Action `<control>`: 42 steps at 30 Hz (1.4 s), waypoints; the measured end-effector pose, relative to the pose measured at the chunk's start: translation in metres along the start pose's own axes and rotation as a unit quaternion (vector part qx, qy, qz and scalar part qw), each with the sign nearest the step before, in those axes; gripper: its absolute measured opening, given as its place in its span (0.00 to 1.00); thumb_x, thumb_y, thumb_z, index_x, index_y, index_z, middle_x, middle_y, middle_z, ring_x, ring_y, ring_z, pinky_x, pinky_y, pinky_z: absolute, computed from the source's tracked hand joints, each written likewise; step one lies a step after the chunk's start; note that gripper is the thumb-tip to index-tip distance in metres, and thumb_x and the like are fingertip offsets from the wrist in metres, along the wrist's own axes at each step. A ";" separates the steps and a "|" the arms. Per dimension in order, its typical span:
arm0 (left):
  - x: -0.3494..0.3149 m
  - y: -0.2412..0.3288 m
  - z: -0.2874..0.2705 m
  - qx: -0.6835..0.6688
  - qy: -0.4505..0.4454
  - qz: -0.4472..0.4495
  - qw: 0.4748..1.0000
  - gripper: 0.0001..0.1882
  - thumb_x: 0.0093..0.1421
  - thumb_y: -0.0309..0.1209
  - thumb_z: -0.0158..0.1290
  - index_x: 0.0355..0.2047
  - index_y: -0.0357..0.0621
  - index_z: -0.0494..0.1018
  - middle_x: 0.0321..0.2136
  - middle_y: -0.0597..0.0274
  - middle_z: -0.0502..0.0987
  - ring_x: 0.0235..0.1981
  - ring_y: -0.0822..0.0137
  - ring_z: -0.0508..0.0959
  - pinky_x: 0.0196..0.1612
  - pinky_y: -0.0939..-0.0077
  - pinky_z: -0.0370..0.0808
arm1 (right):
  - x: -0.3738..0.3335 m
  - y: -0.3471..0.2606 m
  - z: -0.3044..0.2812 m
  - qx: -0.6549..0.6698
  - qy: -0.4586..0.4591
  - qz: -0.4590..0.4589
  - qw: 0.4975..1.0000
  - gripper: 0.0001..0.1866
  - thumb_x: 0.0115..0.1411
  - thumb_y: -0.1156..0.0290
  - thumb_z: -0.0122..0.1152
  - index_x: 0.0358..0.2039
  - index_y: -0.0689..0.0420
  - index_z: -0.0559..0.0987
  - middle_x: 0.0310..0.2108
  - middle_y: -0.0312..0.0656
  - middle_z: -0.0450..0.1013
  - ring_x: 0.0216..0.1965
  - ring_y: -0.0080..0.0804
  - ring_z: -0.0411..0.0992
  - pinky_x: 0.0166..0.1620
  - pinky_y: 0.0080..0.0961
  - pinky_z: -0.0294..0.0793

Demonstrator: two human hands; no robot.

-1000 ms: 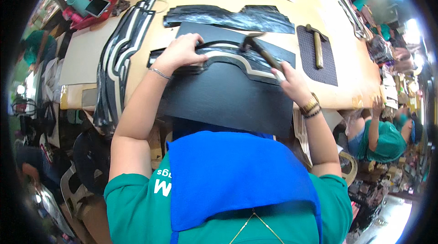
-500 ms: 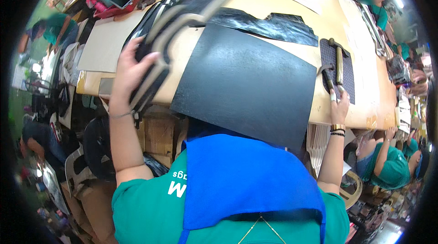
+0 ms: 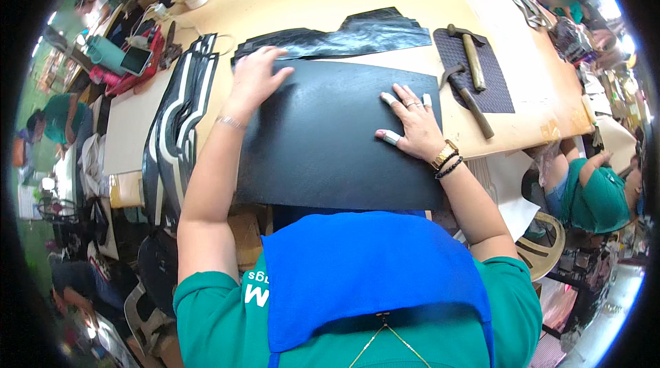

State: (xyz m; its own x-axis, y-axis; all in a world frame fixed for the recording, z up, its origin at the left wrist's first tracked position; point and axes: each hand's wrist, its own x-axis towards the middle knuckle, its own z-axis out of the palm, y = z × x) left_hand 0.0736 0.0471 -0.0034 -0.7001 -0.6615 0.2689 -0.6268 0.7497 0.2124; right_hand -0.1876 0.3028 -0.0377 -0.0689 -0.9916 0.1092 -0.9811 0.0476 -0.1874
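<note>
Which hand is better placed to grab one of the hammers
Right. The right hand lies flat on the black sheet, beside the two hammers; the left hand presses the sheet's far-left corner.

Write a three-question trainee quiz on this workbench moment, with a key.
1. True or false: both hands lie flat on the black sheet.
2. Which hand has taped fingers? A) left hand B) right hand C) neither
3. Fill in: the two hammers rest on a dark ____ to the right of the sheet.

Key
1. True. The palms are down and the fingers spread, gripping nothing.
2. B. White tape wraps several fingertips of the right hand, which also wears a ring, with a watch and bracelets at the wrist.
3. Mat. It lies on the tan table, apart from the sheet.
</note>
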 end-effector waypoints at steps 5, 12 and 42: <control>0.084 0.016 0.052 0.023 -0.075 0.116 0.990 0.31 0.54 0.44 0.64 0.56 0.49 0.72 0.55 0.57 0.74 0.58 0.56 0.72 0.62 0.58 0.66 | -0.003 0.004 0.003 0.043 0.051 -0.008 0.998 0.39 0.55 0.39 0.64 0.59 0.53 0.72 0.64 0.50 0.63 0.68 0.49 0.57 0.68 0.54 0.50; 0.127 0.005 0.060 -0.022 -0.198 0.132 0.971 0.48 0.43 0.46 0.71 0.61 0.37 0.66 0.57 0.44 0.72 0.60 0.49 0.70 0.64 0.64 0.66 | -0.002 0.004 0.001 0.061 0.074 -0.008 0.995 0.34 0.55 0.43 0.66 0.54 0.54 0.75 0.62 0.48 0.66 0.66 0.48 0.60 0.67 0.51 0.53; 0.053 0.061 -0.042 -0.331 -0.078 0.118 0.933 0.10 0.70 0.31 0.48 0.44 0.36 0.72 0.32 0.57 0.77 0.38 0.76 0.74 0.44 0.76 0.72 | -0.003 0.034 0.016 0.757 0.182 0.184 0.600 0.44 0.60 0.39 0.61 0.65 0.56 0.60 0.62 0.51 0.65 0.60 0.43 0.67 0.59 0.36 0.70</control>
State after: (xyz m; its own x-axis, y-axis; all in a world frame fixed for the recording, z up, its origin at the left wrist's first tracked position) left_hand 0.0129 0.0582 0.0637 -0.8655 -0.4328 0.2522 -0.1368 0.6886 0.7121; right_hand -0.2175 0.3055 -0.0601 -0.5356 -0.8426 -0.0568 0.3831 -0.1825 -0.9055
